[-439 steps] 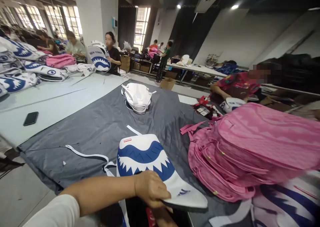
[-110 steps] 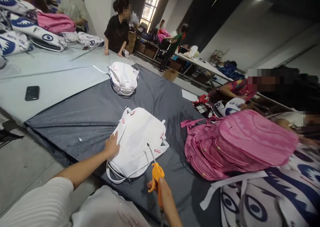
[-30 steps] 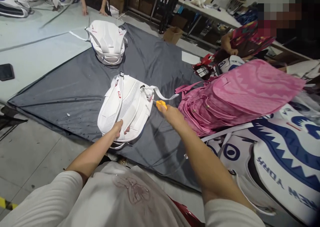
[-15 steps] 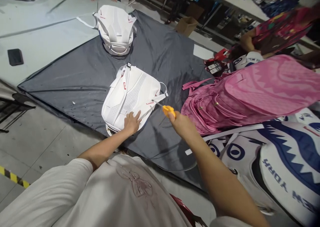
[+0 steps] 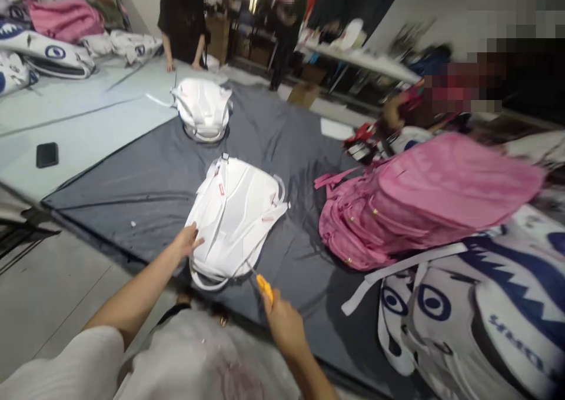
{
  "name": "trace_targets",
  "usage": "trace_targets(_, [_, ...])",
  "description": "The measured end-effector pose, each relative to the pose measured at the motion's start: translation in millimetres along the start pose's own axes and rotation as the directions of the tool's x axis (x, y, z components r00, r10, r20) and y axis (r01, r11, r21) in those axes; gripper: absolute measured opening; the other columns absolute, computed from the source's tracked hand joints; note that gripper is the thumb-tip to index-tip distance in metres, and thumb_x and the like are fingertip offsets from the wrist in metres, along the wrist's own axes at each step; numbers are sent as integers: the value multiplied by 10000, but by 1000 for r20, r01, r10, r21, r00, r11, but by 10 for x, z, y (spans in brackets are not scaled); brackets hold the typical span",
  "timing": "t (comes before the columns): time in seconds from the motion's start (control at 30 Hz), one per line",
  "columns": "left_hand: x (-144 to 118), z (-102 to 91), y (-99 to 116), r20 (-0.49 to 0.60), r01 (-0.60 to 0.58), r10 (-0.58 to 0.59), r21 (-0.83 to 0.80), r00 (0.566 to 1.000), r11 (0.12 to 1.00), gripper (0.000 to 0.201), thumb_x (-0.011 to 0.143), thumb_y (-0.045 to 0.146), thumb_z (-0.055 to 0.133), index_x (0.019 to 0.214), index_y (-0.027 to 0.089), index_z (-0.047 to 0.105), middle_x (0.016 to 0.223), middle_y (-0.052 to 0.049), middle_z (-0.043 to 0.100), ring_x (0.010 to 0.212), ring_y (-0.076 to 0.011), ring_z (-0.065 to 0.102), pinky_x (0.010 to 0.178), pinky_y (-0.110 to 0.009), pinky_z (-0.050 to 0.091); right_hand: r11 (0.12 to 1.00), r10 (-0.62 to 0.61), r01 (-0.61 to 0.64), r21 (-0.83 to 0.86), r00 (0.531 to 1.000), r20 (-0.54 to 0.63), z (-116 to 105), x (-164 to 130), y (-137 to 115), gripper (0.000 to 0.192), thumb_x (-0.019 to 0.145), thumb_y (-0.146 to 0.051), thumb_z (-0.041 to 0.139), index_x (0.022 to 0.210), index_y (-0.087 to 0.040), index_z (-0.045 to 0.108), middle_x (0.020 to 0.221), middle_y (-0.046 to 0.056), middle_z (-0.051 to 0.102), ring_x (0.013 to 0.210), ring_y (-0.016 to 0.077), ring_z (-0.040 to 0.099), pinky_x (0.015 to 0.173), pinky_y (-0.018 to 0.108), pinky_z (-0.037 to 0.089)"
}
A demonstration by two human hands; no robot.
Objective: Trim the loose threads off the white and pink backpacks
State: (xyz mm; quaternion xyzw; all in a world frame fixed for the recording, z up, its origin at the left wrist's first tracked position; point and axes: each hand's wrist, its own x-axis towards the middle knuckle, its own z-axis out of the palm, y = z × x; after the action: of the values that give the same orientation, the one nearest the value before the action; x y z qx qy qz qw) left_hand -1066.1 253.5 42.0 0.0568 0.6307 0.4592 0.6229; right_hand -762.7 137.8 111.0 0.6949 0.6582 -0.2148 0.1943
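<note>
1. Well out to the left of the hands, I saw a dark phone (image 5: 47,155) on the pale table (image 5: 101,88), touched by neither.
2. Within the last half second I had shifted the left hand (image 5: 189,239) from the near part of the nearer white backpack (image 5: 241,203) to its left edge. The fingers looked loosely curled there; blur kept me from telling whether they pinched or only rested.
3. Beyond both hands, a second white backpack (image 5: 205,103) sat apart on the grey cloth (image 5: 273,126).
4. The nearer white backpack lay straps up on the cloth, just ahead of and between the hands.
5. I had brought the right hand (image 5: 282,320) back from the far strap to the bag's near right edge, clenched round the orange blow gun (image 5: 265,288). Nozzle contact I couldn't confirm; I judged the work had moved to this end.
6. Right of the right hand lay pink backpacks (image 5: 424,194), with white-and-blue bags (image 5: 445,329) nearer.
</note>
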Motion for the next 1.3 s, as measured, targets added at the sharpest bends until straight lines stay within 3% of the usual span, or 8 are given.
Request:
trace_targets(0.13, [49, 30, -7, 318, 262, -231, -60, 920, 963, 327, 1004, 399, 484, 917, 127, 644, 635, -42, 633, 466, -106, 594, 386, -170, 451, 999, -1, 4, 44, 997, -73, 246, 189, -168, 401, 1056, -326, 267, 1162, -176, 624, 914, 130, 765, 888, 294, 753, 712, 343, 553])
trace_targets(0.3, [176, -5, -152, 557, 440, -323, -87, 765, 894, 434, 983, 522, 467, 942, 143, 675, 672, -80, 695, 472, -145, 650, 303, -146, 379, 986, -82, 93, 141, 993, -88, 265, 387, -549, 412, 1049, -376, 282, 1186, -198, 627, 992, 125, 770, 968, 308, 740, 783, 371, 570])
trace_targets(0.5, [384, -100, -220, 671, 551, -334, -132, 662, 824, 451, 923, 589, 548, 1012, 170, 689, 700, -89, 720, 455, -139, 642, 273, -118, 296, 992, 21, 2, 127, 984, -179, 608, 554, -264, 383, 1034, -396, 268, 1091, -300, 633, 881, 69, 779, 866, 295, 760, 698, 367, 583])
trace_targets(0.63, [413, -72, -293, 706, 582, -336, -132, 624, 802, 515, 882, 614, 601, 1060, 137, 677, 723, -111, 726, 470, -134, 637, 290, -102, 258, 991, 134, -122, 57, 929, -344, 891, 730, -41, 348, 1033, -374, 314, 1062, -229, 629, 830, 88, 754, 761, 263, 761, 614, 319, 567])
trace_targets(0.83, [373, -15, -313, 748, 609, -339, -110, 571, 785, 582, 882, 618, 599, 1172, 114, 640, 751, -132, 731, 497, -149, 647, 309, -101, 234, 992, 5, -53, -115, 923, -386, 549, 1077, -324, 310, 1001, -130, 348, 1153, -122, 618, 991, 153, 719, 916, 258, 735, 793, 350, 552])
trace_targets(0.93, [370, 44, -319, 757, 605, -303, -150, 579, 782, 535, 913, 575, 578, 1186, 118, 633, 782, -134, 736, 483, -157, 647, 303, -124, 276, 995, 18, -50, -89, 943, -331, 409, 1198, -349, 331, 1012, -131, 313, 1179, -117, 599, 977, 148, 726, 880, 250, 743, 733, 322, 552])
trace_targets(1.17, [398, 115, -392, 674, 470, -89, -407, 733, 783, 313, 961, 462, 557, 960, 175, 682, 854, -56, 751, 671, -168, 731, 457, -211, 538, 996, 42, -61, -62, 962, -270, 474, 1225, -364, 372, 1021, -132, 248, 1199, -115, 574, 984, 160, 737, 898, 245, 748, 702, 297, 553])
trace_targets(1.3, [448, 99, -391, 695, 490, -106, -381, 711, 784, 260, 922, 431, 632, 947, 178, 689, 782, -36, 744, 529, -142, 684, 358, -170, 443, 998, 37, -47, -38, 972, -234, 427, 1263, -385, 370, 980, -61, 277, 1191, -99, 578, 970, 166, 749, 913, 242, 749, 726, 296, 552])
